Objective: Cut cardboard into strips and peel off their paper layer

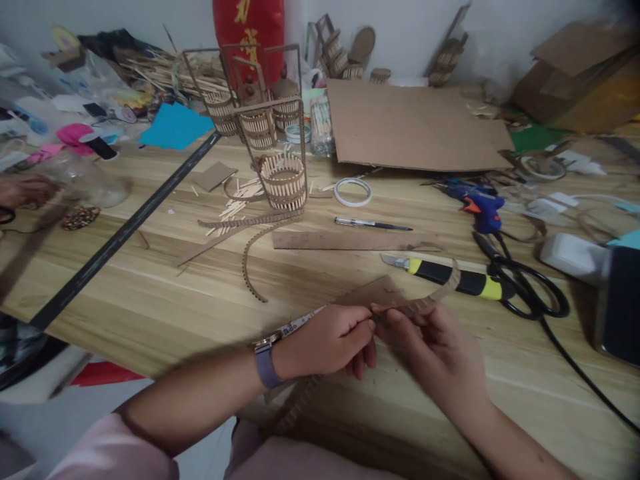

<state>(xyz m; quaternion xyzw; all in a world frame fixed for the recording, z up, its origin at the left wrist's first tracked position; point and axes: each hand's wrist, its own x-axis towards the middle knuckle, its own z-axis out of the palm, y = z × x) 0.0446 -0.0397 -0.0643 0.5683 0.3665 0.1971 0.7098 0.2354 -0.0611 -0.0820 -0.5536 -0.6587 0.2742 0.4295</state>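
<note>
Low in the view, my left hand [327,340], with a watch on its wrist, pinches the end of a narrow corrugated cardboard strip [449,285]. My right hand [445,350] grips the same strip, fingertips almost meeting those of the left. Past the right fingers the strip curls upward. A flat cardboard piece [367,291] lies partly hidden behind the hands. Nearest the right hand is a yellow-and-black utility knife [445,275], its blade out. Ahead stands a small bucket of sticks and cardboard [284,183] with a tall handle.
Black scissors [535,287], a blue glue gun [485,210] and a phone [620,307] lie to the right. A pen [373,224], tape roll [353,192] and long cardboard strip [327,241] lie ahead. Another person's hand [25,190] shows at far left.
</note>
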